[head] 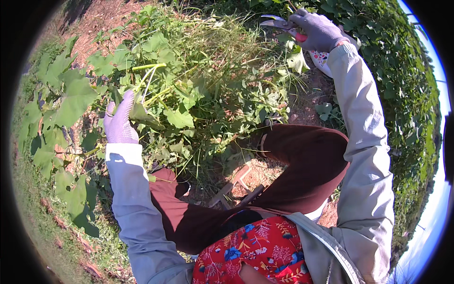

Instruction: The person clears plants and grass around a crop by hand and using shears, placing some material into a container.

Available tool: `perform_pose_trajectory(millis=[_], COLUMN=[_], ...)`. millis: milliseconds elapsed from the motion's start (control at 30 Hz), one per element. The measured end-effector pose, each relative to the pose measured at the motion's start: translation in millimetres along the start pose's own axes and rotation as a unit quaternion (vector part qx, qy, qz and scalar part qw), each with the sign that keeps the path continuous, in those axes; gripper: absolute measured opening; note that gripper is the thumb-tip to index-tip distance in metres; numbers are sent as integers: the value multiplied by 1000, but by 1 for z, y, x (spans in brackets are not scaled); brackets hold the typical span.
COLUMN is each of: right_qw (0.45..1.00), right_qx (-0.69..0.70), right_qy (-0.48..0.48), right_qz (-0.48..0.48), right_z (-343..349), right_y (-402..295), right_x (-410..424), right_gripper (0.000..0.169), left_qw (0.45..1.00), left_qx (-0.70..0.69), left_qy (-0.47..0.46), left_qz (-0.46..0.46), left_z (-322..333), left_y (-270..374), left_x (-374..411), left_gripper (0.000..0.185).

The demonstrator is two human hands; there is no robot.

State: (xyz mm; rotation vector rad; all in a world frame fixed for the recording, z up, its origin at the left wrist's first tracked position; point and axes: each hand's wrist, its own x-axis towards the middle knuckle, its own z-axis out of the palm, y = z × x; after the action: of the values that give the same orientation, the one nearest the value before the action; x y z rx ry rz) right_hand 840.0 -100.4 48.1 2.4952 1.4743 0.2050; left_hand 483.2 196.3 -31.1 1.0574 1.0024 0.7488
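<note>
My right hand (pixel 319 32), in a pale purple knit glove, grips pruning shears (pixel 278 23) with a red-pink handle. The two metal blades stand apart and point left, above the grass and vines at the top of the view. On the left, my left hand (pixel 120 119), in a matching dotted glove, is among leafy stems. Thick cut-looking pale green stems (pixel 149 72) rise just beyond its fingertips, and a leaf (pixel 145 115) covers part of its palm side. Whether the fingers close on a stem is hidden.
A tangled heap of green vines (pixel 216 88) lies before my knees. Broad leaves (pixel 76 97) spread on the left. A white container with coloured spots (pixel 321 61) sits beneath my right wrist. A wooden frame (pixel 223 193) lies between my legs. Dense foliage (pixel 397 81) borders the right.
</note>
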Motion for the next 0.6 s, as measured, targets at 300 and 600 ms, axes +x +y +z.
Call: perform_pose_trajectory(millis=[300,600], right_qw=[981,899], right_qx=[59,382], right_qy=[19,-199], right_qz=[185,80], right_z=[-41,92], right_y=[43,-38], right_x=[67,-1], right_gripper=[30,50], left_qw=[998,998], left_qx=[-11,-6], left_qy=[-56,-56], left_qz=[-14,-17], left_z=[-5,-2], left_y=[6,15], left_x=[-1,-11], left_gripper=[31,73])
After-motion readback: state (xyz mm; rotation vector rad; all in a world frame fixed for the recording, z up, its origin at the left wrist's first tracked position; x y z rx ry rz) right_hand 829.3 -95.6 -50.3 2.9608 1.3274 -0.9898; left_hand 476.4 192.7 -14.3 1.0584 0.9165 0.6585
